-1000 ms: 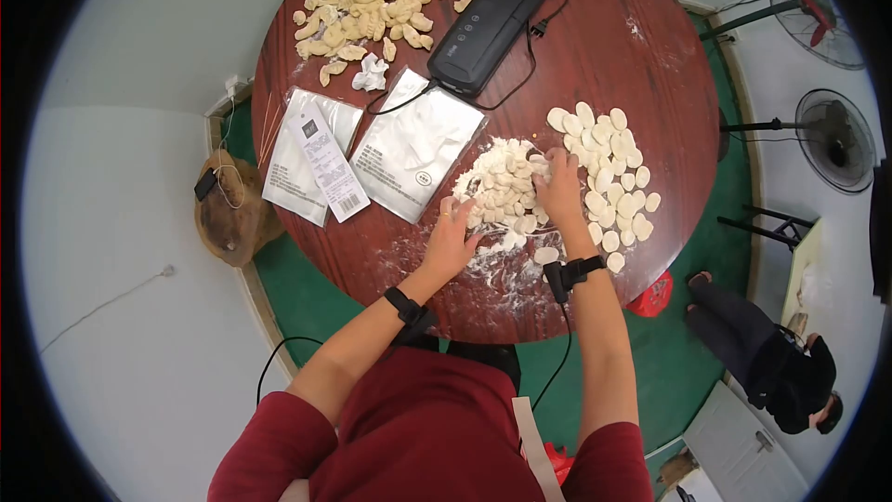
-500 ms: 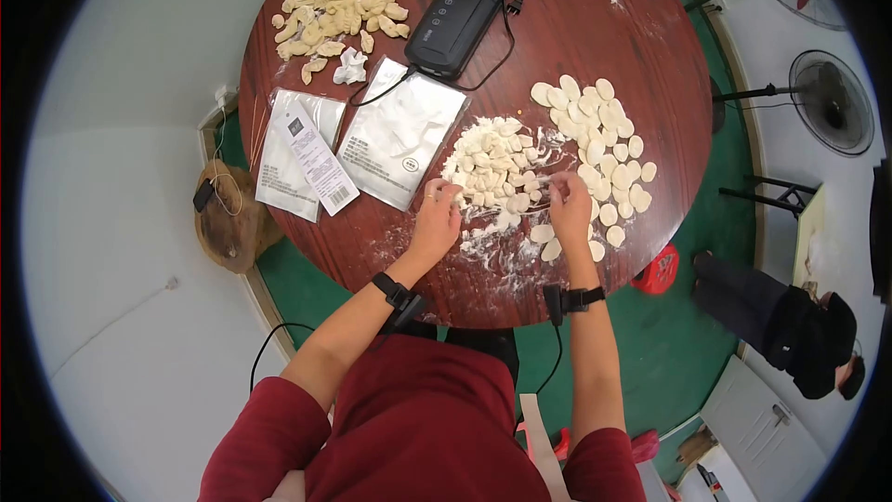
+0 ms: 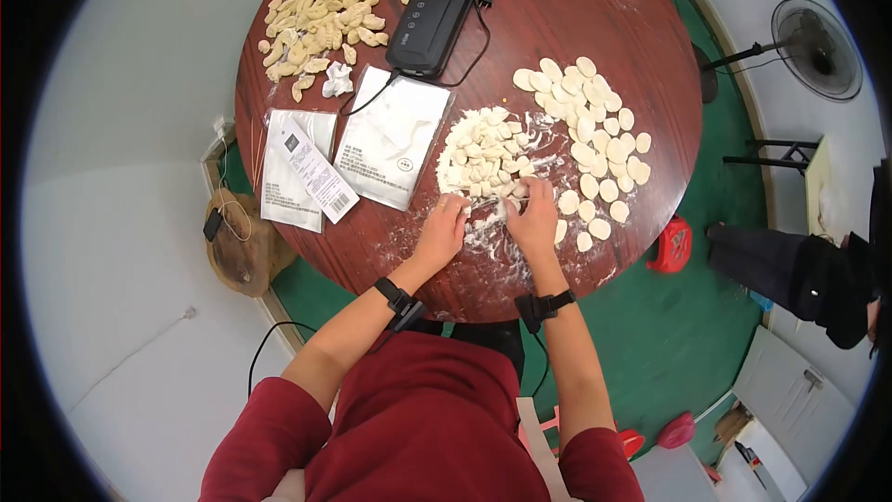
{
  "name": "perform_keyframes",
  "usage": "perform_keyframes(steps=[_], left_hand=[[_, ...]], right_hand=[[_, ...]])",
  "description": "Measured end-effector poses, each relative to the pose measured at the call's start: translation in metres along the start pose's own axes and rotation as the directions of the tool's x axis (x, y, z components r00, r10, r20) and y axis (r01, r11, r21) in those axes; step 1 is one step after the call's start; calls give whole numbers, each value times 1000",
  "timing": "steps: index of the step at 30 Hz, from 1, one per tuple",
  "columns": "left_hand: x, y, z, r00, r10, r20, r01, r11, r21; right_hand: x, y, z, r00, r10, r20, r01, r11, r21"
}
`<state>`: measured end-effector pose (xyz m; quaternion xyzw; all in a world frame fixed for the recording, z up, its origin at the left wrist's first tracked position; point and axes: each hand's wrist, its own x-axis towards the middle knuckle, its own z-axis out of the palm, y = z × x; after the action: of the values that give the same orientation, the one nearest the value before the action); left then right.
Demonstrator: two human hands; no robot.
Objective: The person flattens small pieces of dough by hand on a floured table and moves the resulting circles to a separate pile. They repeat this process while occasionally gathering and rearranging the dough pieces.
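My left hand [image 3: 440, 231] is at the lower left edge of a floury pile of small dough pieces [image 3: 488, 151], its fingers curled together. A small whitish bit shows at its fingertips, too small to name. My right hand [image 3: 534, 223] is at the pile's lower right edge, thumb and fingers bent around a piece of dough [image 3: 517, 191], partly hidden. Loose flour [image 3: 492, 234] is smeared on the wood between the hands. Many flat round dough discs [image 3: 591, 135] lie to the right, some overlapping, a few close to my right hand.
A round wooden table [image 3: 613, 37] bears a black vacuum sealer [image 3: 432, 19] with its cord, silver bags [image 3: 386, 153], a printed card [image 3: 316, 167], crumpled white paper [image 3: 337, 80] and shaped dough pieces [image 3: 325, 14]. A red stool [image 3: 671, 244] and another person [image 3: 790, 270] are at right.
My right hand has moved left, from beside the discs to the lower edge of the dough pile. My left hand stays near the pile's lower left. The camera view has shifted slightly.
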<state>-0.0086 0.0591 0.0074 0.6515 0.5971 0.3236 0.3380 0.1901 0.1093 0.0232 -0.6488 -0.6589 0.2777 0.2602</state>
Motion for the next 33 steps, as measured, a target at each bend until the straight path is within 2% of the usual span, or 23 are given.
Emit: perform_keyframes(steps=[3, 5, 7, 11, 13, 15, 16, 18, 19, 21, 22, 24, 27, 29, 31, 33], left_hand=[[0, 1, 5, 1000, -2, -11, 2, 999, -36], [2, 4, 5, 999, -19, -29, 17, 999, -52], [4, 9, -1, 979, -199, 50, 205, 951, -231], [5, 2, -14, 966, -214, 146, 243, 945, -221], [4, -3, -17, 982, -125, 141, 149, 973, -178], [3, -5, -23, 981, -102, 163, 132, 973, -190], [3, -5, -28, 978, -62, 198, 86, 989, -116], [-1, -6, -33, 969, 13, 248, -20, 999, 26], [-4, -8, -34, 965, 13, 260, -19, 1000, 20], [-9, -11, -34, 938, 53, 343, -112, 981, 155], [-12, -9, -32, 940, 66, 334, -136, 972, 191], [-17, -10, -27, 945, 83, 317, -146, 972, 181], [-17, -11, -21, 962, 115, 247, -171, 961, 217], [-12, -6, -19, 971, 132, 201, -182, 949, 258], [-4, 4, -15, 980, 179, 86, -197, 935, 296], [4, 12, -4, 974, 221, 59, -228, 913, 337]], right_hand=[[-3, -6, 6, 999, 9, 35, -6, 996, -89], [-5, -1, 12, 1000, -27, -1, 27, 995, -98], [-7, 0, 13, 994, -112, -16, 110, 990, -86], [-25, 1, 7, 993, -96, 65, 96, 995, -7], [-40, 6, 0, 990, -70, 122, 71, 997, -7], [-59, 12, -9, 987, -70, 148, 66, 997, 26], [-67, 13, -16, 981, -35, 192, 29, 999, 34], [-85, 20, -24, 985, -29, 172, 34, 999, -28], [-93, 24, -27, 987, -39, 157, 53, 995, -86], [-108, 31, -26, 986, -30, 166, 45, 995, -90], [-113, 32, -24, 985, -25, 168, 34, 998, -52], [-120, 29, -25, 986, -10, 168, 13, 1000, -15], [-117, 25, -28, 990, 75, 116, -79, 996, 34], [-106, 37, -22, 952, 132, -274, -132, 991, 18], [-92, 42, -20, 940, 136, -312, -155, 987, -36], [-78, 42, -9, 940, 30, -340, -111, 969, -220]])
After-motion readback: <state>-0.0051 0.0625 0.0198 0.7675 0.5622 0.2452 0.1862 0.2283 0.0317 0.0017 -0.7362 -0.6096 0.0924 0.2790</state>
